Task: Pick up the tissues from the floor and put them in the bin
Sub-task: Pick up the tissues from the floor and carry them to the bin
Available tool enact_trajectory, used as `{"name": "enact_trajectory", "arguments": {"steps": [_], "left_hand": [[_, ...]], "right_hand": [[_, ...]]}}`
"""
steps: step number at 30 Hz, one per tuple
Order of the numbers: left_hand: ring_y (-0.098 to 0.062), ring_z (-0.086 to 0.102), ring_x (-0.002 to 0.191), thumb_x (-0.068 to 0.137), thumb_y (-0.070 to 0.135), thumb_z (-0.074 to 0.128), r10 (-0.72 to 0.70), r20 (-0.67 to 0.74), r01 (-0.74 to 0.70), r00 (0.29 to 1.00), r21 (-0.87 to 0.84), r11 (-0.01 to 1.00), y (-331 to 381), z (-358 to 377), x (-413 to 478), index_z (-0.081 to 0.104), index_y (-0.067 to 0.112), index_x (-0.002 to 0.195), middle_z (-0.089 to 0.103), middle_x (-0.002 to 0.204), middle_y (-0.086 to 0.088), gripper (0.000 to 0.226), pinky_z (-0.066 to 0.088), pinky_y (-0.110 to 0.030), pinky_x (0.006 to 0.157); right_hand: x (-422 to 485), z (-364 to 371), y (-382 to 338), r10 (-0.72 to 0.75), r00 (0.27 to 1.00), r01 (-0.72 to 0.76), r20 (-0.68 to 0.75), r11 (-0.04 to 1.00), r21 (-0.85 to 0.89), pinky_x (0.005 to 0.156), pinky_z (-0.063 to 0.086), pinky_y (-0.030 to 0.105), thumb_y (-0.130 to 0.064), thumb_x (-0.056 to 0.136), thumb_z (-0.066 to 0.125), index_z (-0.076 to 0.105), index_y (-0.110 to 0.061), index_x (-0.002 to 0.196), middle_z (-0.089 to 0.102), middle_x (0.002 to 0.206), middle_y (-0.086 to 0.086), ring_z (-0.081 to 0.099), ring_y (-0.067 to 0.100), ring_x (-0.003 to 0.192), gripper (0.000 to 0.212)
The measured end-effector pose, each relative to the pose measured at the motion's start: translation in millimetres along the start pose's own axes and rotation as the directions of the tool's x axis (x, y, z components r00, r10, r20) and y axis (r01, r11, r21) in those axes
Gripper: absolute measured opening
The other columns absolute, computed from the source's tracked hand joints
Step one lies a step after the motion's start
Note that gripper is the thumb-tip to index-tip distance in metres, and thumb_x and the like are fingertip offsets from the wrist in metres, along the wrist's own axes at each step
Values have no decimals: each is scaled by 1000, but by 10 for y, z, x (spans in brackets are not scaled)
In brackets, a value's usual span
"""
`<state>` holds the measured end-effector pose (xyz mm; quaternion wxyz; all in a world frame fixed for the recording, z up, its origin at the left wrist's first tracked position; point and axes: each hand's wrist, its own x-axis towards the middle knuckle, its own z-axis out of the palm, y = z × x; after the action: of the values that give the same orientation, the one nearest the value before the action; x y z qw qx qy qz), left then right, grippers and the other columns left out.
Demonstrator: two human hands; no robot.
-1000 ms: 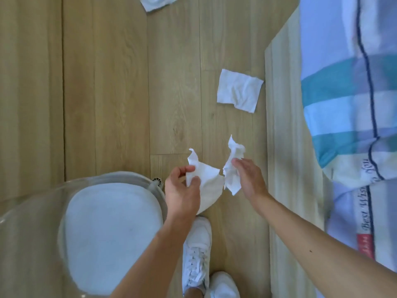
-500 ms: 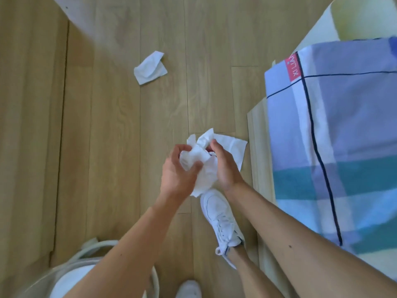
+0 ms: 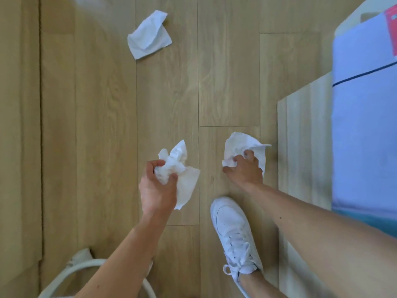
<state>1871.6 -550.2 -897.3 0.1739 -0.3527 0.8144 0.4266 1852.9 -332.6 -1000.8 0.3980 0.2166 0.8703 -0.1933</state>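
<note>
My left hand is closed around a bunch of crumpled white tissues, held above the wooden floor. My right hand reaches down to the floor beside the bed base and its fingers pinch another white tissue lying there. A third tissue lies loose on the floor farther ahead, to the left. At the bottom left only the white rim of the bin shows, partly hidden by my left forearm.
My foot in a white sneaker stands just behind my right hand. A light wooden bed base with a blue and teal striped blanket runs along the right. A wood panel lines the left edge.
My hands, together on the bunched tissues half a second ago, have separated. The left keeps the bunch; the right has dropped onto the floor tissue. The view has moved forward, away from the bin.
</note>
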Motion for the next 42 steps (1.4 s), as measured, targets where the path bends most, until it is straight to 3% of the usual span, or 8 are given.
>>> {"name": "enact_trajectory", "arguments": {"steps": [5,10,16,23,26,30,36,42], "left_hand": [[-3,60,91,82,24,66,-20,19,20,1000,-3,1000,287,-172,-48,53,34,110,59,100,18,32,48,-24,62],[-12,65,92,77,30,71,-143,73,153,987,-142,978,1211,-449,-59,56,36,107,64,105,10,34,54,-32,69],[-23,74,88,74,36,75,-134,212,194,968,-291,937,2414,-803,293,56,24,111,72,105,-4,43,60,-39,72],[-22,72,82,74,25,72,-160,-18,149,987,-276,950,2754,-1197,1328,54,30,100,71,94,-1,31,60,-38,65],[-19,71,76,79,21,71,-210,-93,180,973,-265,947,2646,-1231,1882,52,29,96,70,91,0,27,53,-29,53],[-12,68,77,79,19,71,-242,-123,208,962,-238,949,2375,-1217,2768,51,28,112,67,96,5,40,49,-19,44],[-13,64,90,78,23,69,-187,-69,182,980,-77,980,2078,-1339,3467,46,29,121,62,106,6,49,51,-29,62],[-8,66,81,79,22,68,-164,-1,164,986,21,986,2339,-1480,3467,48,29,117,63,94,14,43,49,-26,56]], "right_hand": [[-274,-251,-329,-46,998,60,-45,928,368,95,44,35,-37,92,61,58,-8,130,52,139,5,55,24,122,48],[-967,-1153,-1168,-229,972,177,-50,577,797,67,41,29,-37,86,51,63,-15,70,63,75,-11,56,8,69,30],[-1073,-2306,-2027,-363,930,110,58,426,898,69,43,26,-33,103,41,58,-10,83,60,77,-3,55,10,72,35],[-375,-2688,-2921,-414,905,369,-96,655,660,82,47,28,-33,98,51,62,-9,92,65,98,4,60,14,92,27],[235,-2537,-3211,-443,881,472,-166,845,249,94,48,36,-27,95,54,64,-16,103,53,128,3,53,20,117,17],[1185,-2124,-3564,-549,835,521,-40,812,-265,102,39,42,-14,87,55,65,-16,109,23,161,12,31,31,141,24],[1837,-1552,-3724,-502,851,516,153,749,-416,115,24,49,-29,80,62,64,-22,122,5,167,10,3,30,154,42],[1693,-1726,-3761,-414,906,420,85,860,-289,99,40,39,-47,71,68,57,-12,119,53,130,1,54,25,118,60]]}}
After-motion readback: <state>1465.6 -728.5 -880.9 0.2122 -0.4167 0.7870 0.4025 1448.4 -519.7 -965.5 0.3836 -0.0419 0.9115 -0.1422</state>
